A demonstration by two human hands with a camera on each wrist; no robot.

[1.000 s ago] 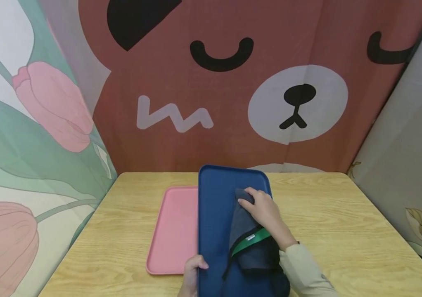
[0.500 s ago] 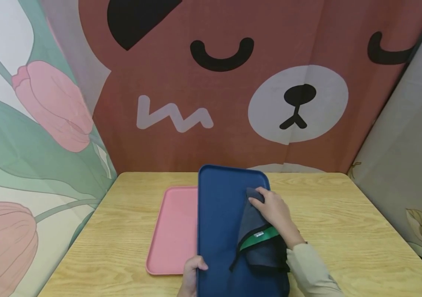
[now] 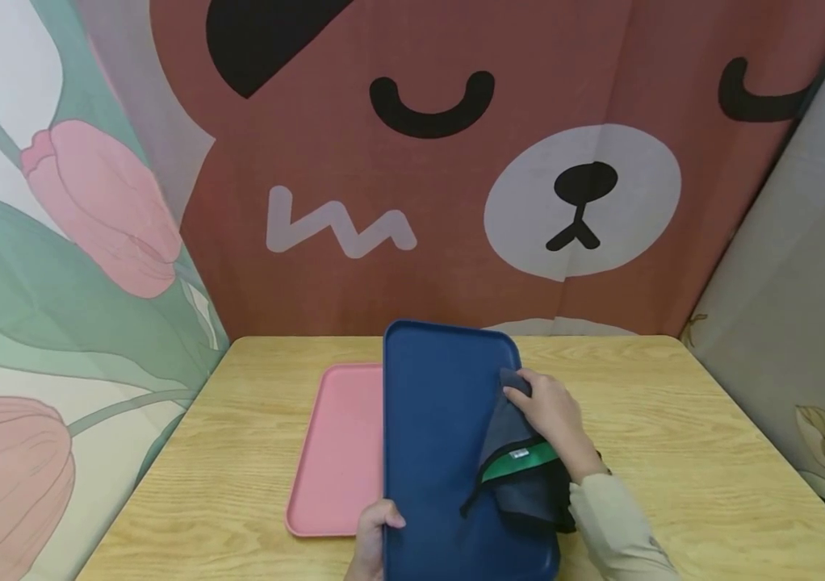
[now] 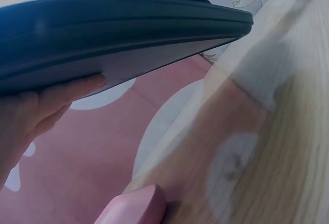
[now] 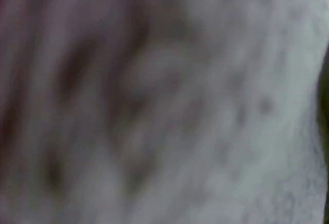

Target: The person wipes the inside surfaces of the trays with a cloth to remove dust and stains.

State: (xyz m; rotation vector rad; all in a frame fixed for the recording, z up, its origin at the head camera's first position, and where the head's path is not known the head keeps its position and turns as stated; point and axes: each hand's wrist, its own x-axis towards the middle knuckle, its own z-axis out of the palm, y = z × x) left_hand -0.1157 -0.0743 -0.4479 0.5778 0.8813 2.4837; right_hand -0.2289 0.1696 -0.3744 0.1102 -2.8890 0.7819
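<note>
My left hand (image 3: 374, 534) grips the left edge of a blue tray (image 3: 441, 420), thumb over the rim. In the left wrist view, fingers (image 4: 72, 90) of that hand support the underside of the tray (image 4: 154, 23), which is raised off the table. Between thumb and fingers my right hand (image 3: 549, 410) pinches the top of a dark grey-blue cloth (image 3: 529, 500) with black edging and a green band carrying a small white label. The cloth hangs over the tray's right part. The right wrist view is too blurred to show the hand.
A pink tray (image 3: 343, 452) lies on the wooden table (image 3: 674, 452), partly covered by the blue tray. Printed curtains with a bear (image 3: 441, 177) and flowers stand behind the table and at its sides.
My right hand has moved rightward across the blue tray with the cloth, so more of the tray's surface shows. The left hand keeps its hold; the tray has shifted very slightly left.
</note>
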